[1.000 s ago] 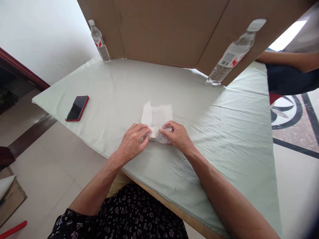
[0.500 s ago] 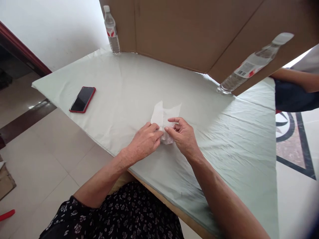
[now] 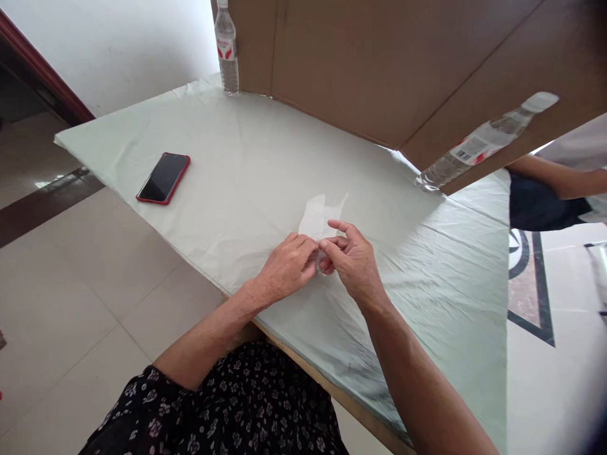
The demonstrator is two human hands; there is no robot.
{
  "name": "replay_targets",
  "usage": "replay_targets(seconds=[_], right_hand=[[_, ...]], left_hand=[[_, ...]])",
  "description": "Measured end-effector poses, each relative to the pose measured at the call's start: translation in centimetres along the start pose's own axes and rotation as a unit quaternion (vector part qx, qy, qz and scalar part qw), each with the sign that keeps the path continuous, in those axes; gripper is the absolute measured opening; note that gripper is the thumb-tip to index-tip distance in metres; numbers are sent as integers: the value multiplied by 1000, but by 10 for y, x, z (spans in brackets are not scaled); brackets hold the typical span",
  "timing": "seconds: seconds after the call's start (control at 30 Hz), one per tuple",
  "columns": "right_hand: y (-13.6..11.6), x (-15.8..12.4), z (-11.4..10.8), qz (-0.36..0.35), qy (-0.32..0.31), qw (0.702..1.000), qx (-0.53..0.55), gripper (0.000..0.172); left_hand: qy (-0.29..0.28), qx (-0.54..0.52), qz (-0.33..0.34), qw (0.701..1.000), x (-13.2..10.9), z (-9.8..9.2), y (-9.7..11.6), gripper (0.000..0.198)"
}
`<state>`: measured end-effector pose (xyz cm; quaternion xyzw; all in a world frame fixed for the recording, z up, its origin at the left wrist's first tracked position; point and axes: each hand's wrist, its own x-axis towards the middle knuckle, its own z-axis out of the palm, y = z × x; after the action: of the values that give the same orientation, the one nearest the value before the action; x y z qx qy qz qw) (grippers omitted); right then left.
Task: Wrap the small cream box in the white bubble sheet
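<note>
In the head view, the white paper (image 3: 312,218) is at the counter (image 3: 246,170), toward the near edge, its far part fanned out beyond the hands in two uneven points. The left hand (image 3: 288,266) has its grip on the near end, fingers curled over it; the right hand (image 3: 355,260) pinches the same end between thumb and bent fingers, index finger raised. Well left lies a red-cased phone (image 3: 164,179). Behind, a bottle (image 3: 227,54) and a second bottle (image 3: 477,148) stand against upright cardboard (image 3: 341,63).
</note>
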<state>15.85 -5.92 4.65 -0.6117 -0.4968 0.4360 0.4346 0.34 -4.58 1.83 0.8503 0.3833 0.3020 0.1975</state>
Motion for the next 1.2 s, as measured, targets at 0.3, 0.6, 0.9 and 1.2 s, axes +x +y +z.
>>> replay_targets(seconds=[0.3, 0.6, 0.9, 1.2], right_hand=[[7, -11, -2, -33, -21, 996, -83, 70], [4, 1, -13, -67, -81, 987, -121, 65], [-4, 35, -29, -162, -1, 928, -336, 47], [-28, 57, -18, -186, -103, 747, -629, 32]], left_hand=[[105, -128, -79, 983, -5, 3, -2, 14], [75, -52, -117, 989, 6, 13, 8, 12], [38, -13, -135, 990, 10, 11, 13, 15], [-8, -17, -143, 990, 14, 7, 11, 11]])
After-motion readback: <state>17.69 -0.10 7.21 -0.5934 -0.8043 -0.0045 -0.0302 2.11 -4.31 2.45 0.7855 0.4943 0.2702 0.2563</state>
